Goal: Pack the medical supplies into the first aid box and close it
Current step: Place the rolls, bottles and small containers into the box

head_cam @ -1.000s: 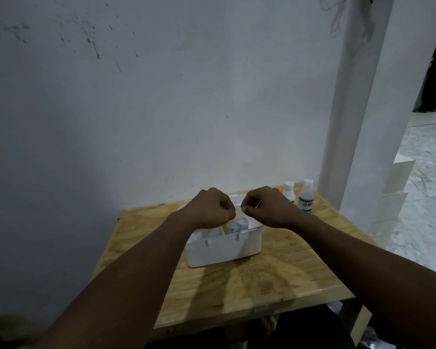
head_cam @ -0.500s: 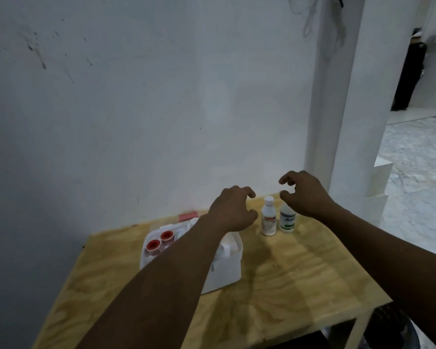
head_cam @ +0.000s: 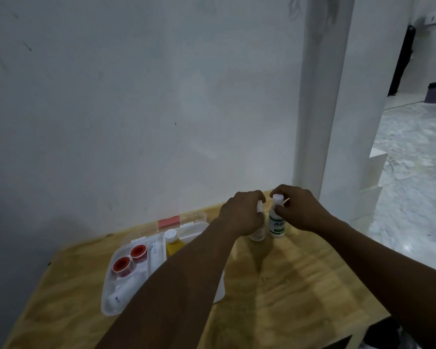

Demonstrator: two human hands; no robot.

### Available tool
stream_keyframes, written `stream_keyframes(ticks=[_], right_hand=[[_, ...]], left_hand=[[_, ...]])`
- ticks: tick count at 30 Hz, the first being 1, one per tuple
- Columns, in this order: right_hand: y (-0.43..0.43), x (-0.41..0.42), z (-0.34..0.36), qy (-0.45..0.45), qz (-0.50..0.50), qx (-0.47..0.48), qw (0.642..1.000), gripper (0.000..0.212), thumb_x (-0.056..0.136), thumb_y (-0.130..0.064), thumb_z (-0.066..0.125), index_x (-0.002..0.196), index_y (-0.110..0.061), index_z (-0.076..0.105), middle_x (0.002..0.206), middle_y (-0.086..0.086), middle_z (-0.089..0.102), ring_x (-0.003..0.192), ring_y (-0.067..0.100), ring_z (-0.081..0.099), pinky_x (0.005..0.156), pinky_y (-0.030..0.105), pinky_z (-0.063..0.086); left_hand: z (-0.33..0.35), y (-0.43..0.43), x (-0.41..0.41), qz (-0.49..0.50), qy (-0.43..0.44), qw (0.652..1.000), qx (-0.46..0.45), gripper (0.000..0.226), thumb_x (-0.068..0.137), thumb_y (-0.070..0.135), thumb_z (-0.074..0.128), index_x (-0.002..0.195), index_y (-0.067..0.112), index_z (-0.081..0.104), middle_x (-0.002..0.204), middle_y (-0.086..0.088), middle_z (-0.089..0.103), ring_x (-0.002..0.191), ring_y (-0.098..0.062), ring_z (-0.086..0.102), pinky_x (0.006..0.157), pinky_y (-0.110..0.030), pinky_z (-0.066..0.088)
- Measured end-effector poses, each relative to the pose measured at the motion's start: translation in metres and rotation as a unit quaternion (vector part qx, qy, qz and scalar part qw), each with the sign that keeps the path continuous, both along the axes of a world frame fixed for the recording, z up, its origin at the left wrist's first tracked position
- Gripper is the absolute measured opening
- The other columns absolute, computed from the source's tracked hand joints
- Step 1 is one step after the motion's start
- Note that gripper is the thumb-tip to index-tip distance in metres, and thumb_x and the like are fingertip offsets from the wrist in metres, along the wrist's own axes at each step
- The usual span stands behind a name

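With red-capped rolls (head_cam: 130,258), tubes and a yellow bottle (head_cam: 173,244) already in the open white plastic first aid box (head_cam: 110,302), the left hand (head_cam: 243,217) and right hand (head_cam: 297,209) each grip a small white bottle (head_cam: 277,224) on the wooden tabletop (head_cam: 287,285), unpacked.

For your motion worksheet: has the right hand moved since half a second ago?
Yes. The right hand has dropped down onto the green-label bottle, which stands on the table; earlier it hovered above it.
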State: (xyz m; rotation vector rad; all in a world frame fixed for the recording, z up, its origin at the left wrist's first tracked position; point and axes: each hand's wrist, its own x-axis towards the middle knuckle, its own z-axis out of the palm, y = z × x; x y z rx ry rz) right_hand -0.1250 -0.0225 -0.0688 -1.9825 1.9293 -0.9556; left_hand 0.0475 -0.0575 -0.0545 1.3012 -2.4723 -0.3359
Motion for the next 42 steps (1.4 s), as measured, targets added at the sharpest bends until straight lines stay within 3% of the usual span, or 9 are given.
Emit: stream_keyframes(ticks=[10,18,25,34,42], right_hand=[[0.016,0.005,0.015,0.016,-0.002,-0.048,0.999,0.019,0.083,-0.018,0.069,0.102,-0.014,0.067,0.099,0.004,0.070,0.082,0.020,0.064,0.073,0.034,0.055],[0.038,0.038,0.075,0.028,0.016,-0.117,0.993,0.021,0.083,-0.024,0.071,0.102,-0.015,0.067,0.101,0.003,0.070,0.083,0.018,0.065,0.073,0.033,0.054],[0.049,0.100,0.114,0.014,0.066,-0.151,0.986,0.023,0.083,-0.025,0.070,0.103,-0.014,0.068,0.101,0.002,0.069,0.086,0.017,0.063,0.073,0.031,0.053],[0.061,0.142,0.094,0.014,0.115,-0.137,0.984,0.024,0.083,-0.029,0.071,0.103,-0.016,0.069,0.100,0.001,0.071,0.084,0.016,0.064,0.076,0.036,0.056],[0.070,0.148,0.068,0.025,0.136,-0.127,0.982,0.023,0.081,-0.027,0.072,0.102,-0.018,0.069,0.094,-0.003,0.071,0.078,0.015,0.065,0.075,0.037,0.056]], left_hand=[[0.023,0.011,0.019,0.027,0.047,0.998,-0.030,0.034,0.088,0.034,0.071,0.119,0.022,0.068,0.117,-0.004,0.071,0.103,-0.028,0.066,0.087,-0.042,0.056],[0.083,0.035,0.072,0.054,0.099,0.988,-0.105,0.028,0.086,0.039,0.072,0.110,0.024,0.070,0.113,-0.004,0.071,0.100,-0.025,0.066,0.085,-0.039,0.056],[0.124,0.058,0.144,0.102,0.122,0.978,-0.134,0.032,0.091,0.037,0.071,0.116,0.018,0.070,0.116,-0.003,0.071,0.099,-0.018,0.064,0.077,-0.026,0.045],[0.107,0.078,0.180,0.126,0.128,0.979,-0.099,0.032,0.090,0.036,0.072,0.117,0.017,0.070,0.114,-0.003,0.072,0.096,-0.017,0.065,0.077,-0.025,0.049],[0.077,0.087,0.175,0.114,0.111,0.985,-0.073,0.030,0.088,0.039,0.073,0.112,0.021,0.072,0.108,-0.001,0.073,0.092,-0.017,0.067,0.086,-0.038,0.057]])
